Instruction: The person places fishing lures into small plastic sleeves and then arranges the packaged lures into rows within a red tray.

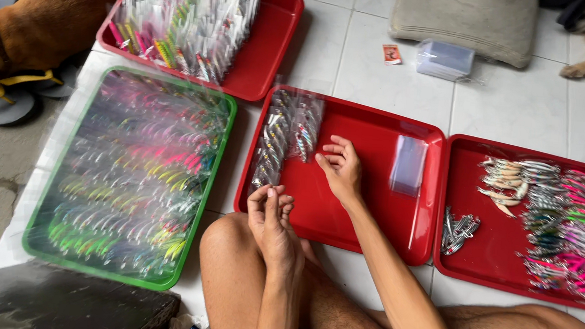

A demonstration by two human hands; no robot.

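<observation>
Fingers, left hand (271, 215): pressed together and pointing up at the near edge of the middle red tray (363, 191); whether they pinch anything, I cannot tell.
Fingers, right hand (341, 167): loosely curled, tips reaching toward 10 o'clock, just beside the packed lures (286, 137); nothing clearly pinched.
Green tray (218, 153): far left on the tiled floor (520, 106), at 9 o'clock from the hands, covered with rows of bagged lures in pink, yellow and green.
Upper red tray (271, 41): at 11 o'clock, filled with upright packets of lures.
Packed lures: a short row of silvery bagged lures along the left side of the middle red tray, at 12 o'clock from the left hand.
Clear sleeves (408, 165): small stack on the middle tray, at 3 o'clock from the right hand, well apart from it.
Right red tray (486, 270): loose lures (556, 220) heaped toward its right side, a few silver ones near its left edge.
Cushion (464, 21): at 1 o'clock, beyond the trays.
</observation>
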